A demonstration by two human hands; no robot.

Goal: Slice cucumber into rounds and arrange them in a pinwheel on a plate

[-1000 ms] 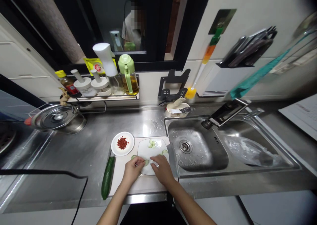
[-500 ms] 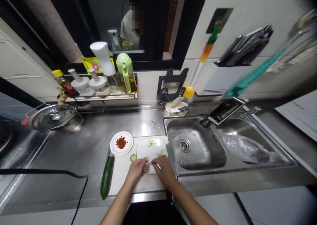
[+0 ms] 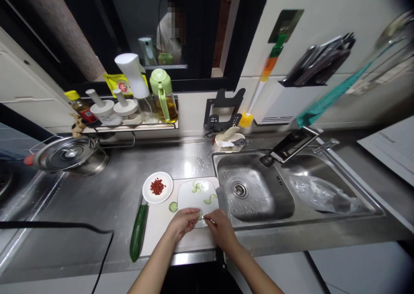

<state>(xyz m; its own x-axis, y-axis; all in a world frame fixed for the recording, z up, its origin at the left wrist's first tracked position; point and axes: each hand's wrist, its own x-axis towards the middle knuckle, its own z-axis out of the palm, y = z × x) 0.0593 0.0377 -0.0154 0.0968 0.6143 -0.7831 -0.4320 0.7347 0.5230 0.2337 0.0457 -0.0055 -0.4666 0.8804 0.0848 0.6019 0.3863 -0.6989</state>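
Note:
My left hand (image 3: 184,223) is closed over the near part of a white square plate (image 3: 186,195), pinching a pale green cucumber slice (image 3: 199,215) at its fingertips. Beside it, my right hand (image 3: 222,228) is also closed, its fingertips at a thin sliver that looks like cucumber, close to the left fingers. Cut cucumber slices lie in curved pairs on the plate, one group at the far edge (image 3: 196,186) and another at the right (image 3: 210,199). The plate rests on a pale cutting board (image 3: 158,238). Round cucumber slices (image 3: 173,206) sit left of the plate.
A cucumber (image 3: 139,233) lies along the board's left edge, below a small white plate (image 3: 148,195) of chopped red pieces. Right is a double sink (image 3: 258,186) with a black faucet (image 3: 287,147). A lidded pot (image 3: 87,158) stands left; a condiment shelf (image 3: 155,129) hangs behind.
My hands have shifted slightly right and drawn a little apart at the fingertips. The slice in the left fingers shows more now. The slices on the plate keep their places.

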